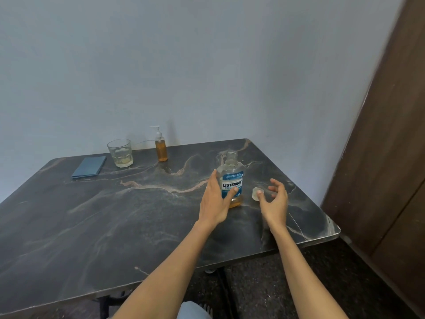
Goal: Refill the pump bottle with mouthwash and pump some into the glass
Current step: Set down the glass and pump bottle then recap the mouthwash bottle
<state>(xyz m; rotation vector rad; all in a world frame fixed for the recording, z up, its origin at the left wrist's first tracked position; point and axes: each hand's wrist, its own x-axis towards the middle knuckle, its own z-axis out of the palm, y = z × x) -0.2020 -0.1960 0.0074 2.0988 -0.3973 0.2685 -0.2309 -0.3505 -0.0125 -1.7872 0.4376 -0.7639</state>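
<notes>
Both bare forearms reach in from the bottom edge over the dark marble-pattern counter [96, 226]. Left hand [215, 203] is at the left side of the clear plastic Listerine mouthwash bottle [231, 180]: thumb lies across the blue label, palm against the bottle's side, fingers fairly straight, so the grip is loose contact rather than a full wrap. Cannot tell whether the fingers behind the bottle curl round it.

Mouthwash bottle stands upright on the counter, right of centre, neck open with no cap on it. Small band of amber liquid at its bottom, rest looks clear.

Right hand [274, 199] hovers just right of the bottle, fingers spread and loosely curled, grip wide, holding nothing. Small clear plastic cap [255, 193] lies on the counter between the bottle and that hand, just beside the thumb tip; contact not clear.

Far edge of the counter, near the pale blue wall: small clear pump bottle with white pump head [161, 148], upright, amber liquid filling most of it. Just left of it, a clear faceted drinking glass [120, 153] with a little pale liquid at the bottom. Further left, a folded blue cloth [89, 166] lying flat.

Dark brown wooden panel [391, 134] runs down the right side.
</notes>
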